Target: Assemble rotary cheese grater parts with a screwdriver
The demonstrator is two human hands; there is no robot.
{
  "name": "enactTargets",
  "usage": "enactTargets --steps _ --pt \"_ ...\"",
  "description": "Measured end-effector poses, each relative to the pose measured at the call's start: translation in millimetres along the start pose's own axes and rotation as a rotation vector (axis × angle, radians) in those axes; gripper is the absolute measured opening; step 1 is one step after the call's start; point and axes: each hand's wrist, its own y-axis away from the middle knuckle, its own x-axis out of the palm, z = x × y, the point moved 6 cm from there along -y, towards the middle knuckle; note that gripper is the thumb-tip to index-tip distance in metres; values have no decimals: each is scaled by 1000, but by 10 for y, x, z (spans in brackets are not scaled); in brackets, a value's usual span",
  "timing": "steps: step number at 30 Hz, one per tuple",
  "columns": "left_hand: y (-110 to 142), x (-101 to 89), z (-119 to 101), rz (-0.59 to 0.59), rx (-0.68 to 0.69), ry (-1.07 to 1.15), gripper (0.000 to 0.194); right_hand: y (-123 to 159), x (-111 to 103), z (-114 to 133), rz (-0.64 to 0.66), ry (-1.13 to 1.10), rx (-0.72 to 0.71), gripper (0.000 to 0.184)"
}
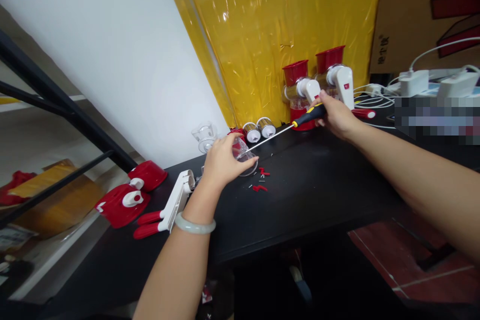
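My left hand (225, 160) is closed around a clear plastic part (249, 166) with a round rim, low over the black table. In my right hand (335, 115) is a screwdriver (309, 115) with a black and yellow handle. Its long shaft slants down to the left, and the tip reaches the clear part; whether it sits in a screw is too small to tell. Small red plastic pieces (260, 188) and several tiny metal pins or screws lie just right of my left hand. Behind it stand two drums (252, 132) with white ends.
Two red and white rotary graters (300, 87) stand at the back right, near chargers and cables (414, 82). At left lie white crank handles with red grips (176, 200) and red bases (125, 202). Another clear part (204, 136) stands by the white wall; a black metal frame (67, 105) rises at far left.
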Motion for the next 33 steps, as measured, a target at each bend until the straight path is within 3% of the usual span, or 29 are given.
enactTargets --steps 4,8,14,19,24,29,33 --pt "2 -6 -6 -5 0 3 64 7 -12 -5 -41 -20 0 20" --pt "4 -8 -6 -2 -10 10 65 52 41 26 32 -196 44 14" --pt "1 -11 -8 2 -14 5 65 3 7 6 -1 -17 -5 35" --pt "0 -8 -4 6 -11 8 65 25 20 21 -5 -68 16 22" --pt "1 -10 -11 10 -9 16 64 88 83 87 75 -170 44 17" --pt "3 -24 -25 8 -18 26 63 51 68 55 51 -64 44 37" --pt "3 -22 -19 9 -27 18 64 59 64 52 31 -80 46 25"
